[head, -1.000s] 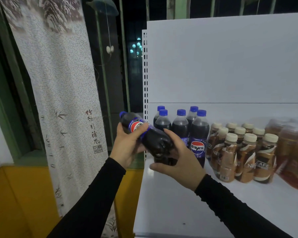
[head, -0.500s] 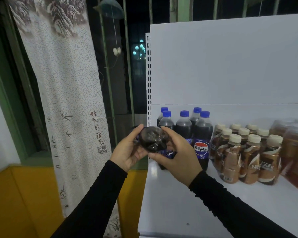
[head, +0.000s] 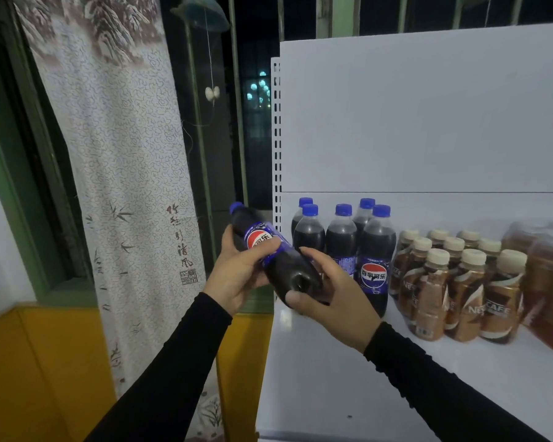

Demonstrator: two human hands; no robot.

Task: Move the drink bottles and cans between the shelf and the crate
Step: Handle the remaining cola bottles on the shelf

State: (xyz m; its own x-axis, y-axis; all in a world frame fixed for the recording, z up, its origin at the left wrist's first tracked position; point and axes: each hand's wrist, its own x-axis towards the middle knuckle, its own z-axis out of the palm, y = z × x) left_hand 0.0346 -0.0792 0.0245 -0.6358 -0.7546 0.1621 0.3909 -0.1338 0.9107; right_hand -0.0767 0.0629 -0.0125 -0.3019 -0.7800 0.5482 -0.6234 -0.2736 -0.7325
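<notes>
A dark cola bottle (head: 288, 266) with a blue cap and blue label lies tilted in both my hands, cap up and to the left, base toward me. My left hand (head: 237, 275) grips its labelled middle. My right hand (head: 336, 295) holds its base, just off the left front corner of the white shelf (head: 332, 378). Several more cola bottles (head: 342, 244) stand upright at the shelf's back left. To their right stand several brown coffee bottles (head: 460, 288) with cream caps. The crate is out of view.
Shrink-wrapped brown drinks (head: 546, 282) sit at the shelf's far right. A perforated white upright (head: 277, 138) and back panel bound the shelf. A patterned white curtain (head: 118, 154) hangs at the left before a green window frame and a yellow wall below.
The bottle, end-on with its base toward me half a second ago, has swung back to a slant with cap up-left. Both hands keep hold of it.
</notes>
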